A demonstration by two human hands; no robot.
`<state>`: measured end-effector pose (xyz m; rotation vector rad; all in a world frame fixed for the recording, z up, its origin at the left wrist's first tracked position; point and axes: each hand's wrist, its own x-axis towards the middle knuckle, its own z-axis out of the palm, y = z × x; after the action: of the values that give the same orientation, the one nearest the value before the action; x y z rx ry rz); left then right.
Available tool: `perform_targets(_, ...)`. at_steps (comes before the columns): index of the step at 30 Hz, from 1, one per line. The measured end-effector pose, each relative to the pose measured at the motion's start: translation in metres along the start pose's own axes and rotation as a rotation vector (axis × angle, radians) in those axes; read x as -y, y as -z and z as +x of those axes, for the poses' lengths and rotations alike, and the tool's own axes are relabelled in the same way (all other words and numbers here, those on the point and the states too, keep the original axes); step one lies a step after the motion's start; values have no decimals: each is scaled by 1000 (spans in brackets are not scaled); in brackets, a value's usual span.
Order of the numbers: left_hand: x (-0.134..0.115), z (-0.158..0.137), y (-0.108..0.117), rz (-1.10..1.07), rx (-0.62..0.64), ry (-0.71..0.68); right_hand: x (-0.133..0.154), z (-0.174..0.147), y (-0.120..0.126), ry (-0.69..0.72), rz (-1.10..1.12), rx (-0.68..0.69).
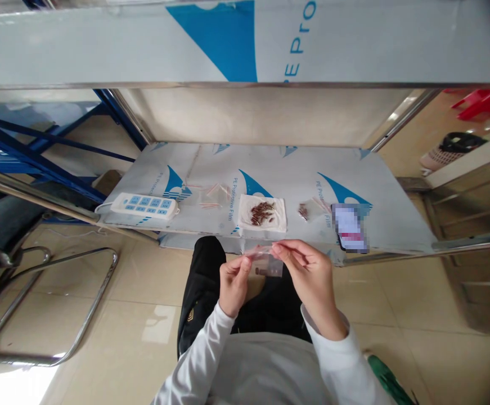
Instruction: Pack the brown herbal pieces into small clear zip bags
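At the frame's lower centre, the left hand (233,283) and right hand (313,275) pinch a plastic bag (275,266) closed-fingered along its top, I'd guess so dark contents (260,271) hang low; mid-frame, white cloth (243,221) probably keeps brown pieces (261,214) together.

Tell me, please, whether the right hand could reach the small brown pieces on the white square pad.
Probably yes: the small brown pieces lie uncovered just beyond the right hand, though it pinches a clear plastic bag that it might first need to release.
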<state>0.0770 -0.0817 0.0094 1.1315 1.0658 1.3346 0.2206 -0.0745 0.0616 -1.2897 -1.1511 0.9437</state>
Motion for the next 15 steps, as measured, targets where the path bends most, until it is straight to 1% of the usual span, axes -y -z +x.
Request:
perform_targets(2, -5, 0, 2, 43, -14, -39, 1, -1, 4, 45, -88, 29)
perform_targets(5, -28, 3, 10, 137, -39, -211, 11, -6, 12, 146, -203, 56)
perform_targets(7, -44, 4, 14, 210, -8, -284, 17, -10, 16, 191, -240, 67)
perform_targets(9, -51, 6, 17, 263, 36, -268, 18, -12, 16, 197, -253, 60)
perform_targets(10, -51, 7, 18, 281, 41, -238, 16, -11, 16, 181, -244, 59)
perform_targets(13, -38, 11, 18, 292, 27, -114, 1, -7, 12, 51, -128, 75)
perform_targets(15, -29, 13, 19, 261, 33, -55, -9, -4, 10, -52, -27, 124)
